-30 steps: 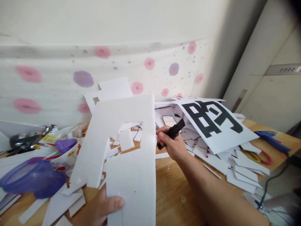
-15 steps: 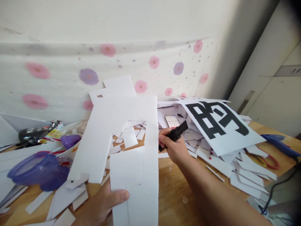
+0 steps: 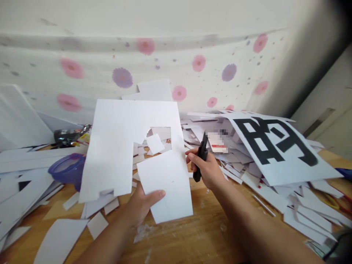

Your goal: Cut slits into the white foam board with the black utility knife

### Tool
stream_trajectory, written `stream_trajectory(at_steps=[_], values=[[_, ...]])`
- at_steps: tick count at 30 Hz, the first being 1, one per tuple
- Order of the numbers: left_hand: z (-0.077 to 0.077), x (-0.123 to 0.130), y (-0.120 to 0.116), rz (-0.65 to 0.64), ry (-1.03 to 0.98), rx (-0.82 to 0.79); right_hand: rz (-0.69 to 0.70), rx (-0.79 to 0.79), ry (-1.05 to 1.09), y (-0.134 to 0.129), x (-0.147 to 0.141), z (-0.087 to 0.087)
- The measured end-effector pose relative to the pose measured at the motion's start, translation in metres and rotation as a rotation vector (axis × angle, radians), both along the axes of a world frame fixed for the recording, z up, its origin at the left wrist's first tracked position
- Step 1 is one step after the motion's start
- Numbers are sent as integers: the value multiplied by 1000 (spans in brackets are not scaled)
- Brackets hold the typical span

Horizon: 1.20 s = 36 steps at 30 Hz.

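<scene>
A large white foam board [image 3: 115,128] with cut-out gaps is held up over the table. My left hand [image 3: 145,201] grips its lower part, the thumb on the front face and the other fingers hidden behind. In my right hand [image 3: 206,168] is a black utility knife [image 3: 202,156], pointing upward just right of the board's edge. Through the gap in the board a small white offcut [image 3: 155,143] shows. To the right, a white sheet printed with a bold black character [image 3: 275,143] rests on a heap of scraps.
White scraps [image 3: 255,187] cover much of the wooden table [image 3: 203,234] on both sides. A purple translucent container [image 3: 67,170] stands left of the board. Behind the knife lies a phone [image 3: 217,143], partly blurred. A flower-patterned sheet [image 3: 90,79] covers the wall.
The board has swung away from me and its lower end now shows. My right hand has turned the knife more upright. The whole view has shifted left.
</scene>
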<state>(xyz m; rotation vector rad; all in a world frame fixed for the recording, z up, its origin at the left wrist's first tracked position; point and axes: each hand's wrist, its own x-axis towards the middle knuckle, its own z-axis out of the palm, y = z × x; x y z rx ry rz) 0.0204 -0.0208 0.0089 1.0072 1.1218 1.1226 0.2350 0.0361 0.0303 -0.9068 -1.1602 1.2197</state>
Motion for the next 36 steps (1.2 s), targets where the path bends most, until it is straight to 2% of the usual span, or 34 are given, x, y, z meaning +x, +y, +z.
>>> stream_trajectory(at_steps=[6, 12, 16, 22, 25, 31, 36], values=[[2, 2, 1, 41, -99, 86, 140, -181, -36, -9, -22, -11], [3, 4, 3, 38, -254, 63, 126, -265, 105, -9, -27, -17], [4, 3, 6, 11, -261, 21, 78, -271, 125, -9, -26, -19], [2, 3, 8, 28, -179, 14, 81, -235, 82, -7, -23, -23], [0, 3, 9, 58, -157, 17, 79, -228, 45, -6, -22, -22], [-2, 3, 9, 14, -179, -7, 53, -249, 67, -3, -17, -18], [-6, 5, 14, 111, -221, -9, 128, -223, 8, 1, -11, -15]])
